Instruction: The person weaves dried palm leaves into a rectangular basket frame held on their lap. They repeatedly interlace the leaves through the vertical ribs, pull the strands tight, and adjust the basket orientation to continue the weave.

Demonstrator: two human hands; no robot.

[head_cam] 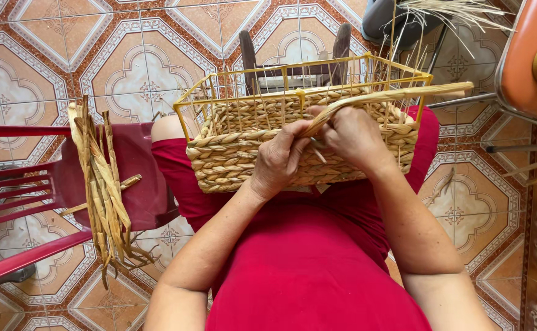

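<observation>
A half-woven basket [232,159] of braided straw rope on a yellow wire frame [186,98] rests on my lap, over red clothing. My left hand [278,162] presses against the basket's near wall with fingers curled on the weave. My right hand [354,138] grips a long flat straw strand [397,95] that runs from the rim up and to the right. Both hands meet at the top edge of the near wall. Thin straw spokes stick up along the frame.
A bundle of dried straw strands [100,190] lies on a dark red plastic chair [48,190] at my left. An orange chair [526,55] with tape rolls stands at the upper right. A wooden stool [293,55] and loose straw are behind the basket. Patterned tile floor surrounds.
</observation>
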